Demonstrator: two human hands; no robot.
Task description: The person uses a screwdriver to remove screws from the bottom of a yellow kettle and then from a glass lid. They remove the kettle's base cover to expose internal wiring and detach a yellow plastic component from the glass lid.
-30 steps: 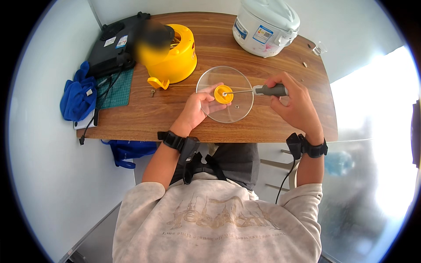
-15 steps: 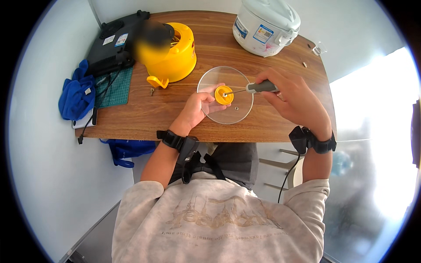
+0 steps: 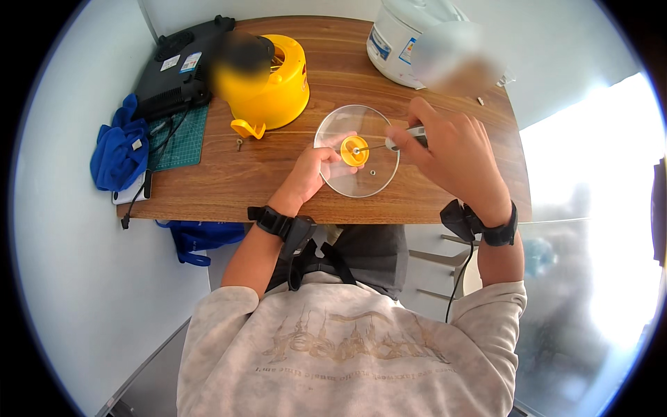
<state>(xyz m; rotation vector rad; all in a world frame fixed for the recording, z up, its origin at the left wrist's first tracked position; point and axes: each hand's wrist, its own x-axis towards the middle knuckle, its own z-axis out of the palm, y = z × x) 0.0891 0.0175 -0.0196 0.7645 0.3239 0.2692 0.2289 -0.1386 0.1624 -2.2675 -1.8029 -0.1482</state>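
Note:
A round glass lid with a yellow knob at its middle is held by my left hand. My left thumb lies over the lid's rim, and the fingers reach under the glass behind the knob. My right hand is wrapped round the grey and white handle of a screwdriver. The screwdriver lies nearly level, its thin shaft pointing left, with the tip at the centre of the knob. A small ring-like nut shows in the lid's area; whether it lies on or under the glass I cannot tell.
A yellow appliance stands beyond my left hand, with a small metal piece near it. Left are a black device, a green cutting mat and blue cloth. A white rice cooker stands far right on the wooden table.
My right hand has turned and shifted slightly left around the screwdriver handle, hiding more of it. The lid and my left hand have stayed nearly in place.

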